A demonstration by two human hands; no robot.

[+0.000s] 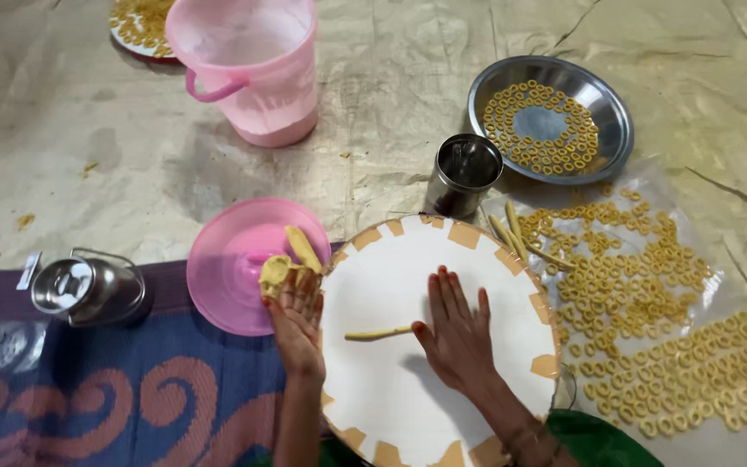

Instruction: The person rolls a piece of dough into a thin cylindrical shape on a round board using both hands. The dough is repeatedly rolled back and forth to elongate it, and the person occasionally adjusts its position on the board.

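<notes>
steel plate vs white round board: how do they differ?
The steel plate is shiny metal with a raised rim; the white board is flat, matte and tape-edged. The plate holds many dough rings; the board holds one dough strip under the right hand. The board looks larger. Both are round.

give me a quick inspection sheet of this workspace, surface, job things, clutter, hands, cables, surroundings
surface: round white board with tan patches round its rim, lying on the floor sheet.
job's things: thin dough strip on the board; yellow dough lump; dough rings spread on clear plastic; steel plate holding more rings.
clutter: pink lid, pink bucket, steel cup, small steel can, crumbs on the sheet.
grippers: left hand holds the dough lump over the lid's edge; right hand lies flat on the board, fingers spread, at the strip's end.
cables: nothing seen.
surroundings: patterned mat; another plate of rings at the top edge.
</notes>
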